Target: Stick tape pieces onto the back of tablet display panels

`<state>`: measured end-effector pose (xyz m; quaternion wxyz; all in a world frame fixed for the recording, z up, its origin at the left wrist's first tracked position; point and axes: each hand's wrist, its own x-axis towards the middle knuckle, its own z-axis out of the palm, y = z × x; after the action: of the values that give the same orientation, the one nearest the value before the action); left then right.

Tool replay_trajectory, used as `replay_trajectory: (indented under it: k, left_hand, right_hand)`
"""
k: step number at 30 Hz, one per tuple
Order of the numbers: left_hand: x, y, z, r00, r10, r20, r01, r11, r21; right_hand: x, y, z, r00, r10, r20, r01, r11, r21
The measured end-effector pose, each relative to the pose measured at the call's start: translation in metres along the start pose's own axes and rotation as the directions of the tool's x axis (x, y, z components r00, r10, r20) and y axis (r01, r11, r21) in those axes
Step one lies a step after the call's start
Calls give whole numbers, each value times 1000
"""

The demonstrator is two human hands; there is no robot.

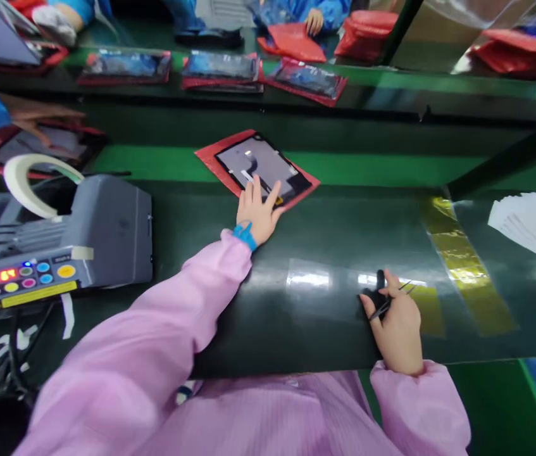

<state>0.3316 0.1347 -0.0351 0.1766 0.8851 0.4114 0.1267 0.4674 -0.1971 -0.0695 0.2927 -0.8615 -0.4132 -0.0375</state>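
Observation:
My left hand (pixel 259 212) reaches forward with its fingers spread. Its fingertips rest on the near edge of a flat screen panel (pixel 265 166), grey with a black border and a dark flex strip. Beneath the panel lies a red pouch (pixel 211 158), turned at an angle and partly over the green strip at the bench's far side. In my right hand (pixel 397 323), low over the dark bench top, is a pair of dark tweezers (pixel 384 307), held between the fingers with the tips pointing up and right. A blue wrist strap (pixel 245 235) circles my left wrist.
A tape dispenser (pixel 120 228) with a lit display stands at left. Yellow tape (pixel 467 272) crosses the bench at right, near white papers (pixel 533 221). Several bagged panels (pixel 223 66) line the far shelf. Co-workers' hands (pixel 315 21) show at the back, and a blue sleeve at left.

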Motion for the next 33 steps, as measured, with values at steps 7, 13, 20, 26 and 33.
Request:
replay_trajectory:
  k: [7, 13, 20, 26, 33]
  left_hand:
    - [89, 38, 4, 992, 92, -85, -97, 994, -55]
    - [-44, 32, 34, 826, 555, 101, -549, 832, -78]
    - [-137, -18, 8, 689, 713, 132, -725, 681, 103]
    - [-132, -30, 1, 651, 754, 83, -756, 636, 154]
    - [-101, -15, 13, 622, 773, 121, -782, 610, 124]
  right_hand:
    - [5, -9, 9, 996, -62, -70, 59, 997, -44]
    - [31, -20, 21, 997, -46, -64, 42, 997, -64]
    - [81, -51, 43, 966, -237, 103, 228, 969, 93]
    - [111, 36, -7, 955, 269, -126, -289, 938, -189]
    - [91, 110, -50, 855, 459, -240, -504, 845, -181]
